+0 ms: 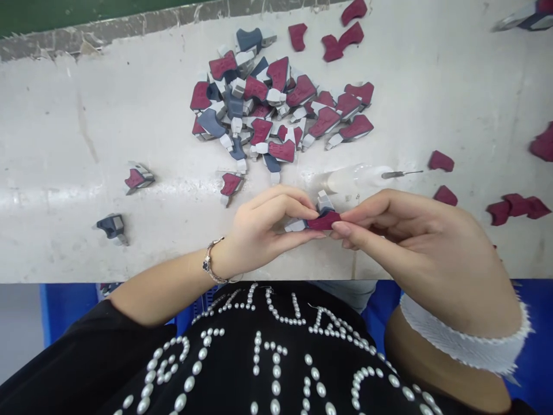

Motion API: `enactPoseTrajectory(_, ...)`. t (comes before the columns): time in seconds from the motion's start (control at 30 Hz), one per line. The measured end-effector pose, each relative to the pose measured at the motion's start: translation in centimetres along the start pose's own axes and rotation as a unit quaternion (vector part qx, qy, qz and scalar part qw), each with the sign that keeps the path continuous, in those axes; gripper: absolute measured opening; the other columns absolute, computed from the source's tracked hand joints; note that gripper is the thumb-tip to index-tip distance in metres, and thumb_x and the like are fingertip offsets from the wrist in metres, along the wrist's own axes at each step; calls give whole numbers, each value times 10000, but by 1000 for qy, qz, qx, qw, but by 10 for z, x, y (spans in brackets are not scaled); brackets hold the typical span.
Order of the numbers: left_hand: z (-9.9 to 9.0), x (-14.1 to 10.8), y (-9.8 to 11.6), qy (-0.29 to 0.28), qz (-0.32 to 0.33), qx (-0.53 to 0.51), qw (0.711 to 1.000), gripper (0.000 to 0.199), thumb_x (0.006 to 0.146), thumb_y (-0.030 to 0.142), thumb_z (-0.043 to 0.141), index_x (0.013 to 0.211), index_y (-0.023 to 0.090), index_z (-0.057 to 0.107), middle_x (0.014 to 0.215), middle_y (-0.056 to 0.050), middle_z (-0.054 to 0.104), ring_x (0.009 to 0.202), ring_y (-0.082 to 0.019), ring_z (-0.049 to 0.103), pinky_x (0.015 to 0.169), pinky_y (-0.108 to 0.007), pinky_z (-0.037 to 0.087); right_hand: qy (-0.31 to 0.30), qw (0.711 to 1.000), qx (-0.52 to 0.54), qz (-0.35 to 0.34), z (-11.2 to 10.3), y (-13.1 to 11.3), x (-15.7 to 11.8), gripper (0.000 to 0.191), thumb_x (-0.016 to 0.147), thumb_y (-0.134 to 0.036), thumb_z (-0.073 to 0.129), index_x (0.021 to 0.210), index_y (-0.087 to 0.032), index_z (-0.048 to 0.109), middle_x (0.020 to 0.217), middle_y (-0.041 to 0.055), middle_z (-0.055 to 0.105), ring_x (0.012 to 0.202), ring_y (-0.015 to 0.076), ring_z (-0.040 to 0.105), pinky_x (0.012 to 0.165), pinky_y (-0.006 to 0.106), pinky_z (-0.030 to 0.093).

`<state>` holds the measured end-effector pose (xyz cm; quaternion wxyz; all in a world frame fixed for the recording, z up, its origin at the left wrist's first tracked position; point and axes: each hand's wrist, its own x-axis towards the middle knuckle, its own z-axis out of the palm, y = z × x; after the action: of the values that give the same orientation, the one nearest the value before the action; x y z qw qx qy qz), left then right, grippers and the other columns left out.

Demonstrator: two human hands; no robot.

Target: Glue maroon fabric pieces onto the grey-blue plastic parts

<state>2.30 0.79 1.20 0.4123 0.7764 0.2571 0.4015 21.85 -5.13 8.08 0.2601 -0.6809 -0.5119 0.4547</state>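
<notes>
- A blue-grey piece (111, 226) and a red-faced piece (138, 177) lay apart on the worktop (52, 144).
- A pile of mixed parts (260, 131) sat beyond the hands.
- The left hand (270, 222) pinched the red-and-grey part (325, 221), which was between both hands near the worktop's front edge.
- The right hand (415, 236) gripped that part's right end, thumb against fingers.
- Loose red pieces (516, 205) lay farther right.

Can't see all of the held maroon-and-grey piece (325, 221); left hand (268, 227) and right hand (425, 245) cover parts. Heap (254, 89) hides its bottom layer. Top-right assembly (537, 22) is blurred, cut off by view edge; far-right maroon pad (543, 144) clipped.
</notes>
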Motion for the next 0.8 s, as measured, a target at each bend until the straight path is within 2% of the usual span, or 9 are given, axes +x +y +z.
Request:
enactPoseTrajectory(0.33, -3, 1, 2, -12, 16, 40, 999, 178, 816, 291, 773, 912, 228, 638, 900, -20, 732, 842, -152, 711, 744, -307, 616, -16, 999, 20, 24, 0, 2, 3, 215, 822, -424, 755, 727, -259, 655, 665, -10, 688, 548, 163, 628, 434, 277, 465)
enactPoseTrajectory(0.47, -5, 2, 5, -20, 8, 16, 1000, 192, 802, 284, 787, 904, 233, 633, 888, -14, 733, 825, -151, 713, 727, -301, 620, -46, 998, 18, 32, -3, 0, -1, 230, 845, -477, 722, 829, -261, 642, 687, -13, 671, 560, 158, 611, 430, 263, 447)
enactPoseTrajectory(0.6, -6, 2, 8, -24, 7, -8, 1000, 223, 779, 257, 808, 911, 241, 629, 901, -8, 736, 816, -149, 717, 709, -293, 621, -80, 997, -7, 10, -3, 3, -3, 237, 936, -475, 602, 1047, -275, 662, 737, -3, 677, 669, 187, 650, 499, 274, 469)
enactPoseTrajectory(0.73, -6, 1, 8, -21, 26, -10, 999, 244, 761, 226, 821, 906, 229, 624, 882, -5, 737, 804, -140, 719, 713, -275, 621, -117, 992, 29, -27, -2, 3, -1, 158, 967, -387, 573, 969, -273, 683, 840, -8, 688, 741, 168, 635, 624, 269, 494)
enactPoseTrajectory(0.8, -5, 0, 7, -20, 39, -10, 999, 247, 762, 217, 821, 908, 225, 623, 885, -7, 737, 800, -136, 719, 712, -264, 624, -119, 992, 35, -23, -2, 1, -1, 140, 960, -370, 581, 921, -267, 667, 812, -16, 669, 720, 162, 614, 620, 272, 480)
